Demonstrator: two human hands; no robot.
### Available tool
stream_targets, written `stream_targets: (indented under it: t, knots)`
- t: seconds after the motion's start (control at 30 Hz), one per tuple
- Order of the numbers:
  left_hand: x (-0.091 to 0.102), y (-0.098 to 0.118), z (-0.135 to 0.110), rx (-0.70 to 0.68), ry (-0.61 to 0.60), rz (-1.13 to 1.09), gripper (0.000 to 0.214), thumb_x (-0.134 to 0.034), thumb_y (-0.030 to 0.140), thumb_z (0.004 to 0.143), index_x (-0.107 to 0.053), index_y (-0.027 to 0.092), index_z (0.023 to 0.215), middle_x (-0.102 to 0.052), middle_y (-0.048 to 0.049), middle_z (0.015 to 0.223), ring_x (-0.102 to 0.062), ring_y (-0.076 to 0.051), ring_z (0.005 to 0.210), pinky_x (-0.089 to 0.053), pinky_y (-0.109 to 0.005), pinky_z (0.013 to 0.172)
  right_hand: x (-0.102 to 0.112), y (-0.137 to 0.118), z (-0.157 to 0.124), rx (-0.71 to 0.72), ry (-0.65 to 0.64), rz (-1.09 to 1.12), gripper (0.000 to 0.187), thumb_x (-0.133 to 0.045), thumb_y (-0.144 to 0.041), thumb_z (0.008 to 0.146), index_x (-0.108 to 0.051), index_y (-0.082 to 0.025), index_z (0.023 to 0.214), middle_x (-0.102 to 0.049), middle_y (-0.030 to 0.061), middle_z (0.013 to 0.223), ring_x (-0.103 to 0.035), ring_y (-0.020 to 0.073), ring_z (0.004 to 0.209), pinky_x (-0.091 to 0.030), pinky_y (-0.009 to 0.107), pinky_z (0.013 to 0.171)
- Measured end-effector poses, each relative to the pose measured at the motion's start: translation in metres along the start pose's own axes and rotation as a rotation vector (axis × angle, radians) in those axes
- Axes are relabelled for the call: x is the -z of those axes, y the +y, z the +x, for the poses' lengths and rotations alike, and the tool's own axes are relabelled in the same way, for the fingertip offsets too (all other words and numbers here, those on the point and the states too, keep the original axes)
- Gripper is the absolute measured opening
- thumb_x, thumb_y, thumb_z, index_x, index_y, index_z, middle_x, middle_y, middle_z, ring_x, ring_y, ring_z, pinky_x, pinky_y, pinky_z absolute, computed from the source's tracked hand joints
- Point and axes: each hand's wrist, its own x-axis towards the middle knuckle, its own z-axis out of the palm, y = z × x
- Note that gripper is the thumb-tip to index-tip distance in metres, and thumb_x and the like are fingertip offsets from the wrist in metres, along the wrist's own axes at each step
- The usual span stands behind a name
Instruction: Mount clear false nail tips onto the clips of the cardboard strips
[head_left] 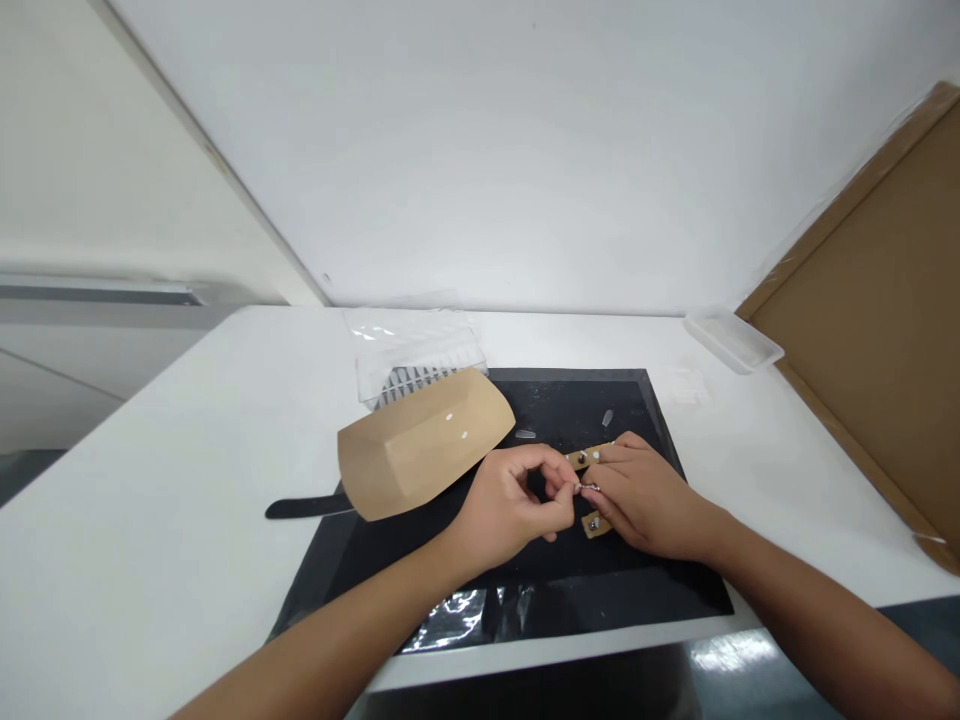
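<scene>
Bare forearms (360,628) reach over the glossy black rectangular mat (645,592) to its right half, where the left hand (517,503) pinches a small silvery metal piece (590,487) between thumb and index finger. Flat beside it, the right hand (651,497) meets that piece with its fingertips and covers part of a narrow tan strip (574,462); whether it grips either, I cannot tell. Work seems partway: a dark stud and white dots already sit on the strip, while the metal piece is not yet set down and two clear, nail-shaped slips (526,434) lie loose. Leftward rests a curved tan card sheet (409,450); farther back, a transparent plastic bag (412,335) and a shallow translucent tray (733,340).
</scene>
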Motion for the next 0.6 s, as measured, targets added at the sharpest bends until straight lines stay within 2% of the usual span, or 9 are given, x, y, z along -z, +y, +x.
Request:
stream_targets:
  t: [0.27, 0.6]
  knots:
    - [0.0047, -0.0005, 0.0003, -0.053, -0.045, 0.027, 0.012, -0.077, 0.02, 0.075, -0.074, 0.012, 0.084, -0.061, -0.0006, 0.081, -0.063, -0.009, 0.052, -0.059, -0.02, 0.039, -0.0003, 0.0013, -0.0013, -0.025, -0.051, 0.018, 0.033, -0.035, -0.025, 0.113, -0.061, -0.017, 0.096, -0.067, 0.005, 0.087, -0.056, 0.0204, 0.083, -0.031, 0.035, 0.08]
    - [0.004, 0.0032, 0.0026, -0.124, -0.039, 0.111, 0.007, -0.074, 0.015, 0.074, -0.073, 0.012, 0.08, -0.061, 0.0002, 0.078, -0.063, -0.008, 0.049, -0.053, -0.016, 0.038, 0.0, 0.0013, -0.0007, -0.007, -0.051, 0.026, 0.033, -0.034, -0.026, 0.113, -0.06, -0.018, 0.096, -0.068, 0.0055, 0.089, -0.058, 0.0211, 0.087, -0.031, 0.036, 0.08]
